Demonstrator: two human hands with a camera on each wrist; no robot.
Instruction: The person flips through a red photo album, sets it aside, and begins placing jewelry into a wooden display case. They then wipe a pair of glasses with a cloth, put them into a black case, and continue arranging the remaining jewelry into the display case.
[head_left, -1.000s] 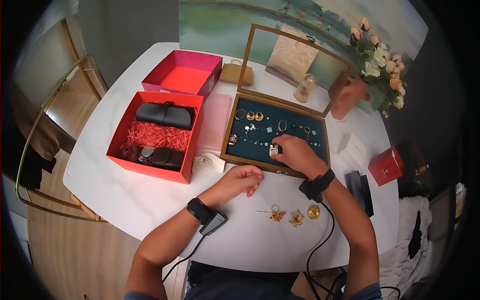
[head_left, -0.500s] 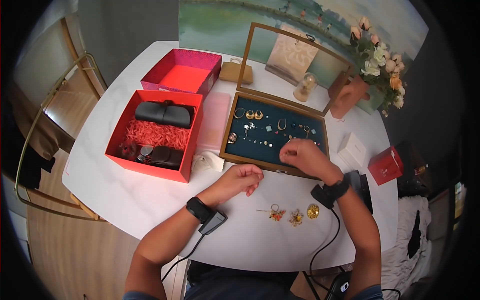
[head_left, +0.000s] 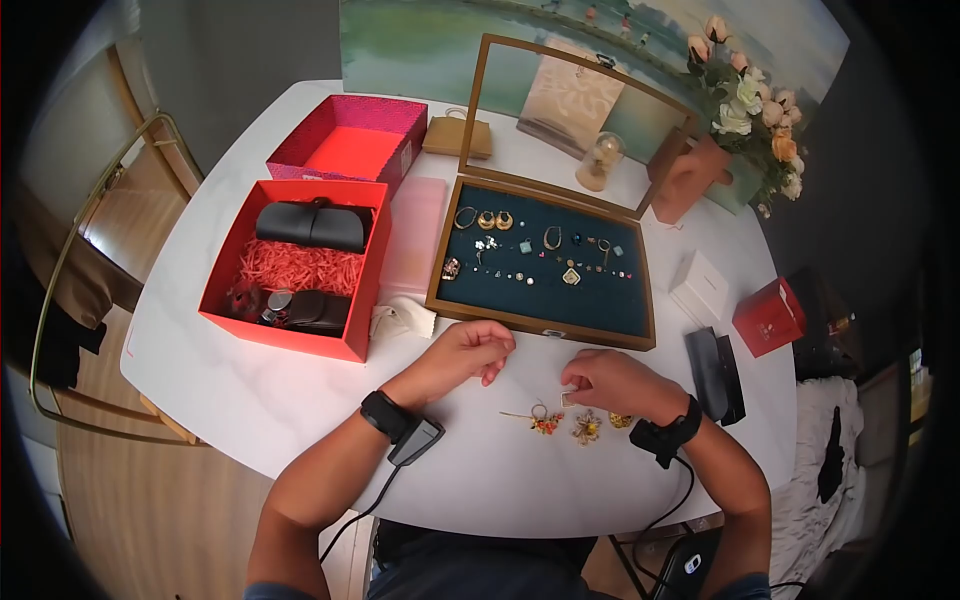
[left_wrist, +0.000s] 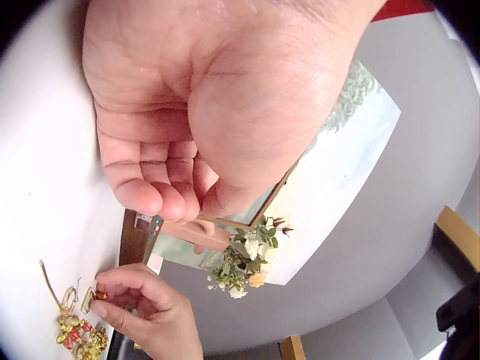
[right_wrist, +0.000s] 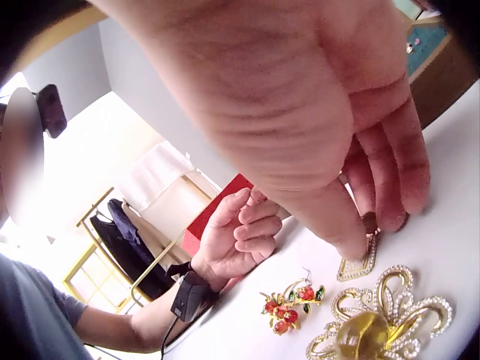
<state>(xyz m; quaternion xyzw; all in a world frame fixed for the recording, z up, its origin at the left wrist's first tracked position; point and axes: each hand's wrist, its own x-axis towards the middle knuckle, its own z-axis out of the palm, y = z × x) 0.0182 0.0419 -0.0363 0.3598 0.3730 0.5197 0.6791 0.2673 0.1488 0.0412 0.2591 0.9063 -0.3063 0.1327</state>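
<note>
Between thumb and fingers, my right hand [head_left: 625, 385] pinches a square gold earring [right_wrist: 356, 266] edged with small clear stones, low over the white tabletop. Just in front of it lie a red-berry brooch [head_left: 546, 422], a flower brooch [head_left: 586, 428] with a yellow centre and a round gold ornament [head_left: 620, 420], partly hidden by the hand. My left hand [head_left: 462, 355] rests at the table, fingers loosely curled round nothing. A wooden jewelry case [head_left: 640, 325], its glass lid raised, holds earrings and studs on dark cloth, including a similar square piece [head_left: 571, 276].
At the left, a red box [head_left: 350, 335] holds a black case [head_left: 310, 226], a watch [head_left: 277, 303] and shredded paper. Behind it stands a pink box [head_left: 400, 125]. A white box [head_left: 698, 285], a red box [head_left: 768, 318] and a black case [head_left: 714, 375] sit on the right.
My right hand has lifted the square earring out of the case and carried it toward me, down beside the brooches. The left hand has stayed in place.
</note>
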